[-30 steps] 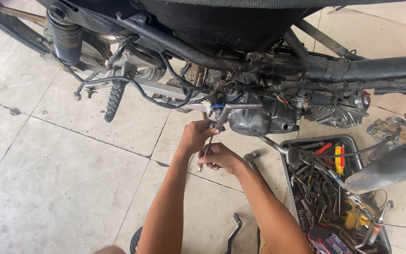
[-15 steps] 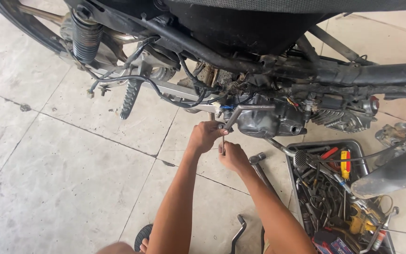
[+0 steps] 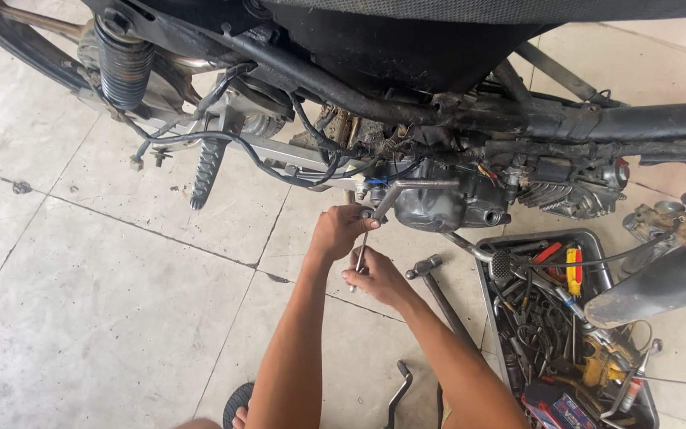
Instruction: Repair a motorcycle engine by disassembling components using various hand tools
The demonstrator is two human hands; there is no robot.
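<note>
The left hand (image 3: 341,230) is closed around the top of a slim metal wrench (image 3: 361,256), just beside the gear lever (image 3: 406,191) under the motorcycle engine (image 3: 446,205); the right hand (image 3: 376,276) grips the shaft lower down. The step looks like seating the tool on a fastener, though its tip is hidden. Turning next calls for a steady two-handed hold. A hammer (image 3: 438,290) lies near the tool tray (image 3: 486,295) on the floor.

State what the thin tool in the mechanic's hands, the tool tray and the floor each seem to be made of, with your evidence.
Thin tool: probably steel, bare grey with a dull shine.
Tool tray: likely sheet metal, grey with a thin, rolled-looking rim.
Floor: seemingly stone or ceramic tiles, pale, matte, stained, with dark joint lines.
</note>
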